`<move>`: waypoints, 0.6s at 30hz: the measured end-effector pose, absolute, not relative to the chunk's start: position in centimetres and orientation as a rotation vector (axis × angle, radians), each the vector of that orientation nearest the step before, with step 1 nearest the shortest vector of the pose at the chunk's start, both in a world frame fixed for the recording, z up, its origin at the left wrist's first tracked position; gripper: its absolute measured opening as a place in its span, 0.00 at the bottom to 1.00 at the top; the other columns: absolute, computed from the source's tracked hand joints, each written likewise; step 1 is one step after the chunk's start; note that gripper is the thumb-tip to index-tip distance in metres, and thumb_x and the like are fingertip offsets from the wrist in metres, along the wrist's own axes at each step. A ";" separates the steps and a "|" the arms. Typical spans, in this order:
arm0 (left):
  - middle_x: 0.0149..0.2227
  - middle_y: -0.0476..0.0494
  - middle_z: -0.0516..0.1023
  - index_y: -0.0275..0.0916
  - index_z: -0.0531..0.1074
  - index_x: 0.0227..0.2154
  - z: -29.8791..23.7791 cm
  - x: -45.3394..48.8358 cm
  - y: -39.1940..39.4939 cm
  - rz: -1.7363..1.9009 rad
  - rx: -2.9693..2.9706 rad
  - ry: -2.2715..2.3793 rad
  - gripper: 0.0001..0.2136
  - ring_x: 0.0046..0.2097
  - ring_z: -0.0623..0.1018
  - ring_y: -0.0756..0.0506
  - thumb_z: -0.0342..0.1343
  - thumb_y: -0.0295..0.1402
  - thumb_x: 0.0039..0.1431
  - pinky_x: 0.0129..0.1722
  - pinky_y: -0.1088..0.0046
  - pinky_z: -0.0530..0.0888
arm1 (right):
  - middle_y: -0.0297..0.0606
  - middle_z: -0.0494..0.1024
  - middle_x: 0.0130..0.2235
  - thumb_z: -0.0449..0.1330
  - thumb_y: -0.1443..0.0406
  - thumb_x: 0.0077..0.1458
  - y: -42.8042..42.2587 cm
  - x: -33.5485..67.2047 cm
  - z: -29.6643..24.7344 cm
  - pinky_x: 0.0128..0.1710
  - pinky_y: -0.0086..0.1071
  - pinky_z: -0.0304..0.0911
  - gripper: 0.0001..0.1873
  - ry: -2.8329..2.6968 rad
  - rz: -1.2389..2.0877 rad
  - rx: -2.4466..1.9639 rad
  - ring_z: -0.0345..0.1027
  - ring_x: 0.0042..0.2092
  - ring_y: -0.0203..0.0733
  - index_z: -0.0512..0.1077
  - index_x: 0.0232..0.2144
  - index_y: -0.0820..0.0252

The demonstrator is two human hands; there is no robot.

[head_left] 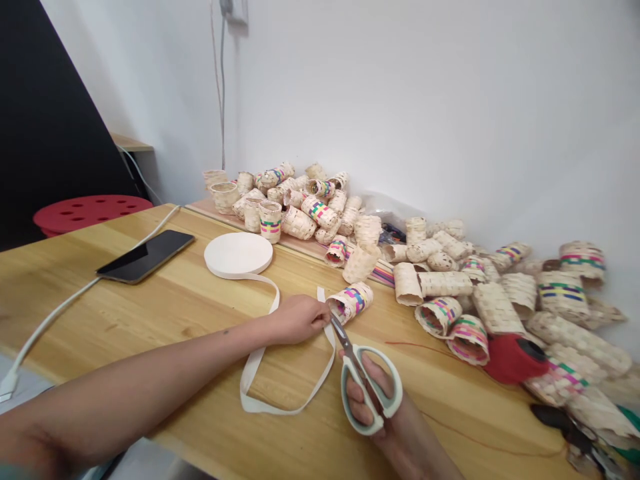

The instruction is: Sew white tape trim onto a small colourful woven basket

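Observation:
My left hand [297,319] pinches a white ribbon strip [280,393] that loops over the wooden table [165,307] and runs back to a flat white ribbon roll [239,254]. My right hand [377,403] grips scissors [365,383] with pale green handles. The blades point up and left and meet the ribbon just beside my left fingers. A small woven basket with coloured bands [351,301] lies on its side just beyond the blade tips.
Several small woven baskets [450,273] lie heaped along the white wall from centre to right. A red thread spool [513,358] sits at right. A black phone [146,255] with a white cable [55,313] lies at left. A red stool [90,211] stands behind the table.

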State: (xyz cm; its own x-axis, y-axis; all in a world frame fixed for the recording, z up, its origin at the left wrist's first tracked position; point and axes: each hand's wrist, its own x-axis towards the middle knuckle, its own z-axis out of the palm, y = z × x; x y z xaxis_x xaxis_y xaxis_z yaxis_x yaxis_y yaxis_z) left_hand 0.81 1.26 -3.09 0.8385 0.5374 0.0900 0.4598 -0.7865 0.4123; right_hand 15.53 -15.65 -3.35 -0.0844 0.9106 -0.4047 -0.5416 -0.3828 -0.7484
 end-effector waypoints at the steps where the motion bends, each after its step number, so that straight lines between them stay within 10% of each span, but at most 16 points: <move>1: 0.30 0.48 0.78 0.40 0.74 0.29 -3.1 0.8 1.4 0.287 2.623 0.737 0.08 0.31 0.74 0.47 0.50 0.29 0.57 0.27 0.76 0.58 | 0.28 0.64 0.22 0.66 0.55 0.51 -15.6 15.6 -3.3 0.14 0.20 0.44 0.17 -0.507 1.701 -1.067 0.52 0.17 0.25 0.71 0.37 0.59; 12: 0.27 0.51 0.76 0.38 0.76 0.29 -2.1 0.2 2.2 0.287 2.224 0.542 0.06 0.29 0.71 0.51 0.54 0.27 0.51 0.29 0.79 0.62 | 0.38 0.74 0.41 0.56 0.59 0.62 -15.8 16.7 -2.6 0.34 0.32 0.69 0.13 -0.704 1.634 -1.224 0.70 0.36 0.35 0.69 0.45 0.61; 18: 0.21 0.53 0.66 0.34 0.69 0.31 -0.3 -1.1 5.1 0.452 1.862 0.614 0.14 0.22 0.62 0.54 0.51 0.42 0.55 0.24 0.78 0.60 | 0.30 0.73 0.23 0.65 0.59 0.51 -19.2 17.9 -2.3 0.28 0.30 0.61 0.16 -0.953 1.528 -1.384 0.65 0.25 0.36 0.75 0.44 0.52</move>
State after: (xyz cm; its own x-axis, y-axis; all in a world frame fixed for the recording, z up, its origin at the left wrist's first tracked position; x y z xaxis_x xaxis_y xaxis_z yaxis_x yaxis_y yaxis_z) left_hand -1.09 5.10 -0.25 0.7951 0.6062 0.0208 0.1998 -0.2942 0.9346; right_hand 17.93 -19.20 -2.26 -0.0338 0.9348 -0.3536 -0.0937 -0.3552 -0.9301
